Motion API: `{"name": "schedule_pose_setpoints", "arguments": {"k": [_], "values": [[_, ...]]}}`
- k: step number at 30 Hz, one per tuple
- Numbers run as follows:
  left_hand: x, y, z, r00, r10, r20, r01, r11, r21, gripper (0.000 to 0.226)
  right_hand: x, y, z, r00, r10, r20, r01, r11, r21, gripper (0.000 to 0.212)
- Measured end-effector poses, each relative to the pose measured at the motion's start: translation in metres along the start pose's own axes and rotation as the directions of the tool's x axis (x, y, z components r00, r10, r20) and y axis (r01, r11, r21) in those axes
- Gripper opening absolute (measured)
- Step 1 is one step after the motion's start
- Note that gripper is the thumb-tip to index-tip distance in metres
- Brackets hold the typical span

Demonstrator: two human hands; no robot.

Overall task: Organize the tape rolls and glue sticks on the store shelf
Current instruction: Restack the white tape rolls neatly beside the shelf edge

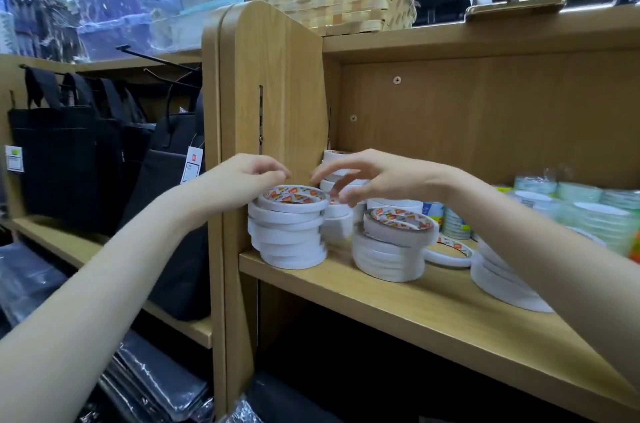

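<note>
Tape rolls stand in white stacks on a wooden shelf point(398, 305), at its left end beside the upright side panel point(277, 83). The nearest stack point(289, 232) sits at the shelf's front left corner, its top roll showing a red and yellow printed core. A second stack point(389, 249) stands just to its right, with its top roll tilted. A third stack point(337, 180) rises behind them against the back wall, and one roll point(450, 254) lies flat on the shelf beside the second stack. A further stack point(502, 273) is partly hidden behind the right forearm.

The left hand point(242, 180) hovers over the left edge of the nearest stack, fingers curled, tips close to the top roll; whether it grips anything cannot be told. The right hand point(363, 176) reaches in above the rolls with fingers loosely spread and bent, holding nothing visible.

Greenish clear tape rolls point(581, 211) crowd the shelf's right side. A woven basket point(346, 3) rests on top of the unit. Black bags point(69, 152) hang on the neighbouring rack to the left.
</note>
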State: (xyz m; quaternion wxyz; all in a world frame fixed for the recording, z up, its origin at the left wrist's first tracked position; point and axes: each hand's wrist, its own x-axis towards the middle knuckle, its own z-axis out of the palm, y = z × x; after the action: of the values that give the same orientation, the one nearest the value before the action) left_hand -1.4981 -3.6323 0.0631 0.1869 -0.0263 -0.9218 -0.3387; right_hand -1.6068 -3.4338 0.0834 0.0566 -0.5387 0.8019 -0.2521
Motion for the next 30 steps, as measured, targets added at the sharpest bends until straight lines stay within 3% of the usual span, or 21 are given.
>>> {"name": "schedule_pose_setpoints", "arguments": {"k": [2, 4, 8, 12, 18, 23, 30], "values": [[-0.005, -0.004, -0.002, 0.999, -0.033, 0.030, 0.033, 0.999, 0.010, 0.027, 0.003, 0.000, 0.011, 1.000, 0.005, 0.025, -0.001, 0.989, -0.147, 0.029], [-0.010, -0.008, -0.002, 0.997, -0.068, 0.031, 0.068, 0.998, -0.016, 0.031, 0.008, 0.001, 0.020, 0.999, -0.008, -0.044, -0.002, 0.978, -0.208, 0.023], [-0.019, -0.017, 0.003, 0.997, -0.070, 0.020, 0.071, 0.996, -0.050, 0.037, 0.014, -0.004, 0.029, 0.998, -0.028, -0.063, 0.015, 0.980, -0.199, 0.020], [-0.027, -0.025, 0.013, 0.993, -0.014, -0.117, 0.001, 0.993, -0.115, 0.038, 0.016, -0.008, 0.030, 0.999, -0.012, -0.045, 0.005, 0.986, -0.165, 0.008], [-0.026, -0.028, 0.018, 0.971, -0.001, -0.238, -0.022, 0.995, -0.095, 0.049, 0.010, -0.014, 0.009, 0.984, 0.027, -0.177, -0.044, 0.995, -0.094, 0.013], [-0.023, -0.024, 0.022, 0.989, 0.100, -0.109, -0.089, 0.991, 0.104, 0.025, -0.008, -0.008, -0.015, 0.924, 0.093, -0.372, -0.109, 0.994, -0.022, 0.008], [-0.015, -0.017, 0.031, 0.996, 0.049, 0.068, -0.072, 0.918, 0.391, 0.020, -0.001, 0.005, -0.007, 0.917, 0.173, -0.360, -0.194, 0.981, -0.024, 0.006]]}}
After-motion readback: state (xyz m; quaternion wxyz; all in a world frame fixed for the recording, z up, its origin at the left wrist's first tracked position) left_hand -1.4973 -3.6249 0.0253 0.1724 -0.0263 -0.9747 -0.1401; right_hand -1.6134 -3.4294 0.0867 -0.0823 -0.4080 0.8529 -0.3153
